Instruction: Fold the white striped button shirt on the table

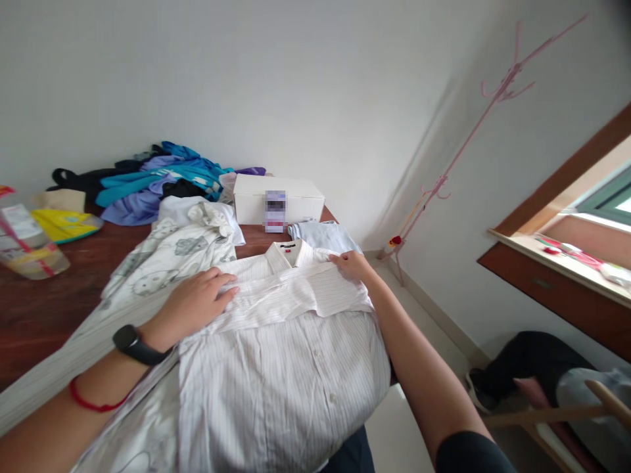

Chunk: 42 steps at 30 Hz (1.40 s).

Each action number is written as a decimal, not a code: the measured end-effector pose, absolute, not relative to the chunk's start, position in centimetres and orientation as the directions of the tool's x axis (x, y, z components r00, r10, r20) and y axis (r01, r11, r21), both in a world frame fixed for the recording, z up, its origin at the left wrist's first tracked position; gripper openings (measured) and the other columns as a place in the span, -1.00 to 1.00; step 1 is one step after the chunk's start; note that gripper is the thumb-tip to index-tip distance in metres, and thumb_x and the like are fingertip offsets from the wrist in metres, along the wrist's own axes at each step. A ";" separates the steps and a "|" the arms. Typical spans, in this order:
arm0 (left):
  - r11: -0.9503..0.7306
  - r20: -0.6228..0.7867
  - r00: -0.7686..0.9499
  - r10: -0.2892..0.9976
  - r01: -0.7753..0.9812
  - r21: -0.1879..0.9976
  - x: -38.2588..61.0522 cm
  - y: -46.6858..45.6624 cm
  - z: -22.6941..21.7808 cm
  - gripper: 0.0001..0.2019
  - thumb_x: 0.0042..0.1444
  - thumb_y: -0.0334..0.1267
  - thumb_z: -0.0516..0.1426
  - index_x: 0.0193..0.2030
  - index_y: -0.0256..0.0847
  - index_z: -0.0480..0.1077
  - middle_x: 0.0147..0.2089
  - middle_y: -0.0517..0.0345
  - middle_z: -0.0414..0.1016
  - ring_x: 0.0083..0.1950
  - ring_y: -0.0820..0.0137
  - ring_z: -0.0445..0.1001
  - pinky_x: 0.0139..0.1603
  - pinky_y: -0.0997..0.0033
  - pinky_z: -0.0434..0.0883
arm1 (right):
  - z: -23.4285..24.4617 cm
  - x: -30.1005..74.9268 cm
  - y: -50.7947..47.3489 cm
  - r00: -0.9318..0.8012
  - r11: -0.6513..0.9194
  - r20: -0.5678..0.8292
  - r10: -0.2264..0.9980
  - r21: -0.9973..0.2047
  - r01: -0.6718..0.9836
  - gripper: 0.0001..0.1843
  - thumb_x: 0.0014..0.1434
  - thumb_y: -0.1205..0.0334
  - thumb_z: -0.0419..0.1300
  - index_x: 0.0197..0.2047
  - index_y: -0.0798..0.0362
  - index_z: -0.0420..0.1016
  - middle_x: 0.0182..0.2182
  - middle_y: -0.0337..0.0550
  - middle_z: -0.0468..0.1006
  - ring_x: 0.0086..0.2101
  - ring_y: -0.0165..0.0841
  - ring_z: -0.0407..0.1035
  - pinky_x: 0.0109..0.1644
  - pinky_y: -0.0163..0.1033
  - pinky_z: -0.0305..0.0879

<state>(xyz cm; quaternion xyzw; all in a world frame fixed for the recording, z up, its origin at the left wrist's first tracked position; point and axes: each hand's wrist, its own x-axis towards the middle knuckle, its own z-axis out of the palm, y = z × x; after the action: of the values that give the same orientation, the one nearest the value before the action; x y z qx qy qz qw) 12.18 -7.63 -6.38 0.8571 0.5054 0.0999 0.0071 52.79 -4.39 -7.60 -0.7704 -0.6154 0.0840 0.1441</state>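
A white striped button-up shirt (286, 368) lies front up on the table, its collar pointing away from me. One sleeve is folded across the chest, and the other stretches out to the lower left. My left hand (210, 295) rests on the shirt near the left shoulder, fingers spread and lying flat. At the right shoulder my right hand (351, 266) pinches the cloth between thumb and fingers. Under and beyond the shirt's left side is a white patterned cloth (167, 263) with grey drawings.
Along the wall lie a white box (279, 197), a pile of blue and black clothes (167, 174) and folded light-blue cloth (323, 233). A plastic bottle (29, 243) and yellow item (66, 225) are left on the wooden table (29, 309). Right stand a pink coat rack (463, 148) and a seated person (542, 355).
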 end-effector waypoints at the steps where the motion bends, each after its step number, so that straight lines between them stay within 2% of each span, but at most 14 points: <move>1: -0.488 0.172 0.466 0.868 0.865 0.118 12.2 -7.7 -6.4 -0.54 0.37 -0.01 -0.08 0.15 -0.19 0.48 0.09 -0.02 0.50 0.07 0.14 0.50 0.12 0.21 0.37 | -7.8 53.0 -4.3 0.225 -0.190 0.062 0.972 -0.354 0.916 -0.36 0.24 -0.34 0.05 -0.56 0.05 0.37 -0.62 -0.23 0.36 -0.47 -0.35 0.28 -0.38 -0.28 0.09; 6: -0.500 0.214 0.466 0.859 0.853 0.151 12.3 -7.8 -6.5 -0.59 0.35 -0.03 -0.03 0.10 -0.15 0.52 0.02 -0.01 0.52 0.04 0.14 0.50 0.09 0.20 0.37 | -8.3 54.2 -4.2 0.241 -0.149 0.157 0.958 -0.447 0.882 -0.40 0.14 -0.31 0.15 -0.64 0.01 0.26 -0.67 -0.27 0.27 -0.54 -0.37 0.20 -0.44 -0.26 0.01; 15: -0.509 0.246 0.466 0.850 0.847 0.155 12.5 -8.5 -6.1 -0.57 0.37 0.02 -0.01 0.09 -0.19 0.53 -0.02 -0.05 0.51 0.00 0.11 0.50 0.05 0.17 0.37 | -8.5 55.2 -4.2 0.285 -0.176 0.164 0.944 -0.481 0.859 -0.47 0.12 -0.26 0.18 -0.56 0.03 0.46 -0.59 -0.16 0.47 -0.45 -0.27 0.36 -0.36 -0.25 0.13; 18: -0.518 0.259 0.474 0.842 0.844 0.140 12.5 -8.5 -6.2 -0.52 0.37 0.09 -0.01 0.11 -0.20 0.52 -0.03 -0.06 0.51 0.02 0.09 0.49 0.07 0.14 0.37 | -8.5 55.1 -4.2 0.264 -0.179 0.134 0.955 -0.448 0.876 -0.49 0.11 -0.29 0.21 -0.42 0.03 0.59 -0.44 -0.07 0.58 -0.33 -0.18 0.44 -0.28 -0.21 0.22; 21: -0.507 0.257 0.462 0.849 0.850 0.145 12.3 -8.4 -6.5 -0.55 0.37 0.08 0.02 0.10 -0.20 0.52 -0.04 -0.07 0.51 0.02 0.09 0.50 0.07 0.13 0.39 | -8.0 54.6 -4.5 0.250 -0.162 0.212 0.945 -0.361 0.918 -0.52 0.10 -0.26 0.25 -0.18 -0.02 0.65 -0.15 0.06 0.60 -0.10 -0.02 0.44 -0.10 -0.06 0.30; 23: -0.490 0.254 0.444 0.859 0.857 0.158 12.2 -8.3 -6.7 -0.58 0.36 0.05 0.05 0.09 -0.19 0.52 -0.04 -0.06 0.51 0.01 0.10 0.50 0.06 0.13 0.40 | -7.3 53.6 -4.9 0.182 -0.063 0.311 0.933 -0.357 0.932 -0.54 0.15 -0.20 0.25 -0.07 -0.06 0.63 -0.02 0.09 0.54 0.02 0.02 0.39 0.01 0.04 0.30; 25: -0.488 0.270 0.436 0.858 0.857 0.168 12.2 -8.3 -6.5 -0.60 0.35 0.03 0.08 0.07 -0.20 0.53 -0.04 -0.07 0.51 0.01 0.10 0.50 0.06 0.11 0.41 | -6.7 51.8 -5.7 0.032 0.147 0.381 0.924 -0.430 0.891 -0.59 0.22 -0.13 0.22 -0.02 -0.06 0.60 0.00 0.05 0.53 0.03 -0.04 0.39 0.05 0.02 0.31; 28: -0.594 0.360 0.507 0.783 0.781 0.192 12.7 -8.7 -5.7 -0.66 0.36 -0.05 0.10 0.08 -0.20 0.53 0.04 -0.07 0.51 0.06 0.13 0.48 0.13 0.10 0.41 | -6.3 48.2 -7.3 -0.188 0.417 0.409 0.893 -0.594 0.688 -0.66 0.30 -0.08 0.17 -0.08 -0.04 0.58 -0.09 -0.05 0.58 -0.08 -0.19 0.45 -0.07 -0.14 0.36; 30: -0.722 0.433 0.599 0.673 0.659 0.211 13.1 -9.2 -5.1 -0.69 0.37 -0.10 0.10 0.11 -0.17 0.51 0.14 -0.03 0.48 0.17 0.16 0.44 0.24 0.11 0.36 | -6.6 45.8 -8.3 -0.277 0.451 0.356 0.892 -0.671 0.589 -0.68 0.32 -0.05 0.15 -0.24 0.01 0.58 -0.30 -0.13 0.59 -0.27 -0.29 0.44 -0.22 -0.23 0.34; 33: -0.834 0.473 0.689 0.549 0.490 0.253 13.8 -9.8 -4.9 -0.68 0.39 -0.14 0.08 0.20 -0.12 0.46 0.23 0.04 0.48 0.31 0.23 0.36 0.37 0.15 0.27 | -7.5 43.5 -9.2 -0.371 0.396 0.210 0.905 -0.737 0.548 -0.62 0.33 -0.02 0.15 -0.40 0.05 0.51 -0.54 -0.25 0.46 -0.49 -0.41 0.27 -0.40 -0.29 0.18; 35: -0.837 0.411 0.729 0.547 0.463 0.293 14.0 -10.0 -5.5 -0.60 0.40 -0.11 0.07 0.32 -0.08 0.36 0.31 0.07 0.43 0.39 0.24 0.29 0.42 0.14 0.23 | -8.0 43.0 -9.3 -0.379 0.368 0.168 0.910 -0.749 0.551 -0.61 0.32 -0.01 0.15 -0.45 0.06 0.46 -0.58 -0.29 0.40 -0.52 -0.44 0.19 -0.43 -0.30 0.11; 37: -0.797 0.281 0.751 0.598 0.518 0.311 13.9 -9.9 -6.5 -0.47 0.39 0.01 0.07 0.43 -0.05 0.23 0.43 0.04 0.28 0.47 0.17 0.17 0.45 0.08 0.17 | -8.3 43.2 -9.1 -0.355 0.360 0.177 0.918 -0.746 0.560 -0.61 0.32 -0.01 0.15 -0.45 0.06 0.46 -0.57 -0.30 0.38 -0.51 -0.44 0.18 -0.42 -0.30 0.09; 40: -0.716 0.094 0.726 0.681 0.635 0.290 13.4 -9.8 -7.7 -0.31 0.35 0.21 0.00 0.50 -0.06 0.11 0.53 -0.03 0.02 0.54 0.04 -0.01 0.47 -0.04 0.05 | -8.6 43.7 -8.5 -0.273 0.347 0.225 0.935 -0.740 0.577 -0.64 0.30 -0.02 0.16 -0.38 0.07 0.51 -0.50 -0.27 0.43 -0.45 -0.41 0.23 -0.37 -0.29 0.13; 42: -0.694 0.037 0.715 0.699 0.664 0.279 13.3 -9.7 -8.0 -0.29 0.34 0.27 -0.05 0.51 -0.05 0.09 0.55 -0.03 -0.07 0.56 0.03 -0.08 0.49 -0.06 -0.02 | -9.0 44.0 -8.1 -0.225 0.320 0.230 0.947 -0.744 0.586 -0.64 0.29 -0.04 0.16 -0.37 0.07 0.51 -0.47 -0.25 0.45 -0.42 -0.39 0.25 -0.35 -0.29 0.14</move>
<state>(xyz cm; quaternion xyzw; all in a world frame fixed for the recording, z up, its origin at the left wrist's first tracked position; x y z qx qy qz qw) 13.27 -9.69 -8.00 0.9176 0.3712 0.0703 0.1235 43.96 -8.11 -8.98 -0.5201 -0.7369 0.2634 0.3422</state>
